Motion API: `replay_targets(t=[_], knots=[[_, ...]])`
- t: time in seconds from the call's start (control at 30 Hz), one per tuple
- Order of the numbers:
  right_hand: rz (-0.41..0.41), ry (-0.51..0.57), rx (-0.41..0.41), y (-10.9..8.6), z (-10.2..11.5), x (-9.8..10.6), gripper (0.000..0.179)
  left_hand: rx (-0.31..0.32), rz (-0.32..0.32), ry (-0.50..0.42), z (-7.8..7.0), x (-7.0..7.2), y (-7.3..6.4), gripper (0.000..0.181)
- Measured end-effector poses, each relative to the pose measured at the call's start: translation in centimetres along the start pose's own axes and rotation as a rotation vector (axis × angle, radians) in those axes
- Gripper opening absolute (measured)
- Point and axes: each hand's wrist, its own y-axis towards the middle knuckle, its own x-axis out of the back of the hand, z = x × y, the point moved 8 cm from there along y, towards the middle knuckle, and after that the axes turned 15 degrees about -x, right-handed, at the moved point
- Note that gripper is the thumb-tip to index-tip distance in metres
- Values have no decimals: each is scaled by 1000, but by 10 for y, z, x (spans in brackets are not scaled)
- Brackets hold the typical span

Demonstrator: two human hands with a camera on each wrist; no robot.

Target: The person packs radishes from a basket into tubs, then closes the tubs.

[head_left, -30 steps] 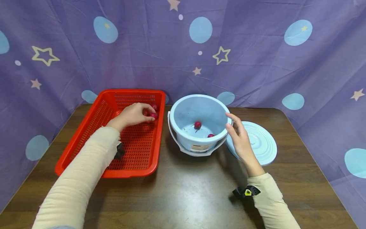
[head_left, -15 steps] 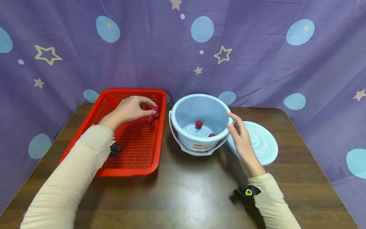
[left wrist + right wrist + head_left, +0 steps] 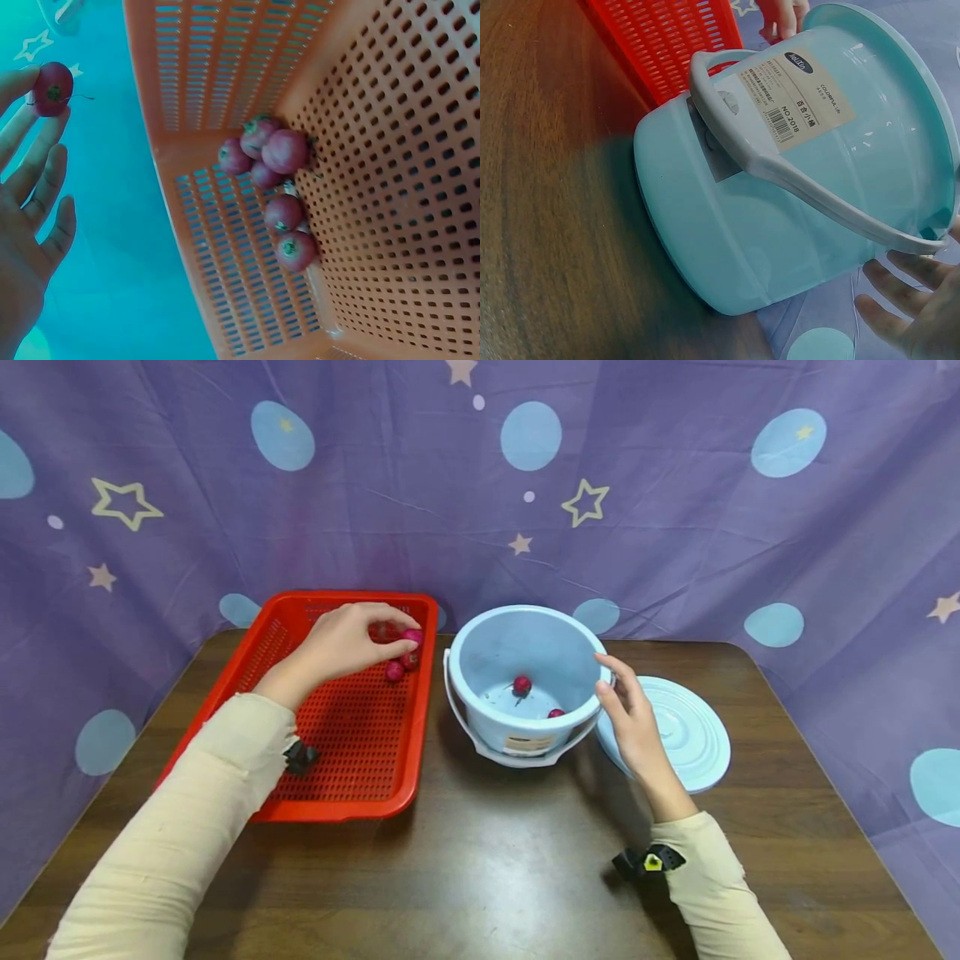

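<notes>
My left hand pinches a red radish between thumb and fingertips, above the right back corner of the red plastic basket. Below it, several more radishes lie in that corner, partly hidden by the hand in the head view. A light blue bucket stands right of the basket, with one radish and another radish on its bottom. At the bucket's right rim rests my right hand, fingers loosely extended beside the handle joint.
The bucket's pale handle hangs down on its front side. A round light blue lid lies on the wooden table, right of the bucket and behind the right hand. A purple patterned cloth hangs behind the table.
My left hand has lifted a radish from the cluster and moved slightly up and right, uncovering the radishes below. My right hand stays at the bucket rim.
</notes>
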Motion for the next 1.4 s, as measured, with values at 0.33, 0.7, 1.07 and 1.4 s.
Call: replay_targets(t=[0.33,0.7,1.07,1.4], knots=[[1,3,0,0,0,0,42,-76,-61,-6,-27,7,5,27],[4,5,-2,-1,-1,0,42,-156,-50,-10,-59,5,15,24],[6,15,10,0,0,-2,42,-241,-23,-1,-85,-3,23,26],[1,14,15,1,-1,-1,41,-297,23,-25,-97,-17,29,26]])
